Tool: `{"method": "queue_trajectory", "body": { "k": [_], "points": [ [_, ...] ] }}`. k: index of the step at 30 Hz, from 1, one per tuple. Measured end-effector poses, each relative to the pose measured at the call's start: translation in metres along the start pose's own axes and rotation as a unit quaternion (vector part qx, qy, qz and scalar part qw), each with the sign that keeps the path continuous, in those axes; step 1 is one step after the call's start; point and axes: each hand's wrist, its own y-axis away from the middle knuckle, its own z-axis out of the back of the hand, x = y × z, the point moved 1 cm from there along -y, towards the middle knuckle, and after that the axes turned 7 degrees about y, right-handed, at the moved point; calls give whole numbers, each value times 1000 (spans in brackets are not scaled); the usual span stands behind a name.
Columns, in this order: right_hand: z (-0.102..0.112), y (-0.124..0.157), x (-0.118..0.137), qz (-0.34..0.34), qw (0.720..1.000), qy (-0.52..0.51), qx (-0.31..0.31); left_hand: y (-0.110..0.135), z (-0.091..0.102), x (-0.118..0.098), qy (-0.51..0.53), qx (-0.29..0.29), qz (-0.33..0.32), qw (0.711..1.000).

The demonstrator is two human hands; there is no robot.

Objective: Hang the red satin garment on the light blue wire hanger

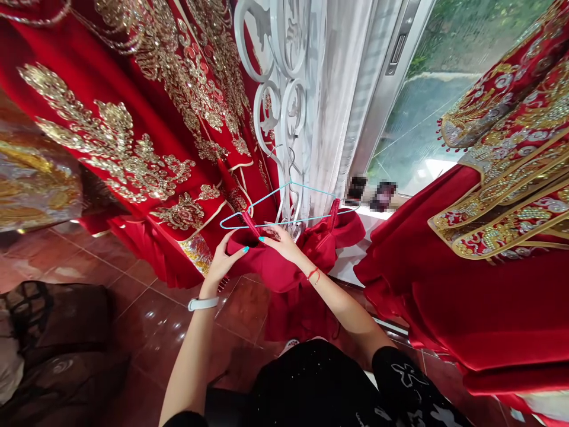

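Observation:
A deep red dress (280,270) with a cupped bodice and narrow straps hangs from a thin light-blue hanger (311,188). The hanger's hook meets the white scrollwork stand (293,107) in front of me. My left hand (223,256) is closed on the left edge of the bodice, thumb in front and fingers mostly behind the cloth. At the foot of the left strap (251,224), my right hand (280,242) grips the bodice's top edge, its thumb pointing left. The other strap (334,213) loops over the hanger's right side. The dress's lower part hangs towards the floor.
Red gowns with gold beading (120,142) hang close on the left. An embroidered red garment (480,237) hangs on the right. A white curtain (335,107) and a glass door (427,112) stand behind. Dark bags (66,332) sit on the tiled floor (155,326).

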Motion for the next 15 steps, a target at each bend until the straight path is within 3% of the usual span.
{"method": "queue_trajectory", "body": {
  "k": [8, 15],
  "points": [
    [-10, -29, -1, 12, 998, -51, 43, 5, 0, -2, 27, -49, 10, 998],
    [-14, -29, -6, 12, 998, -65, 17, 10, 1, -8, 15, -85, 9, 996]
  ]
}}
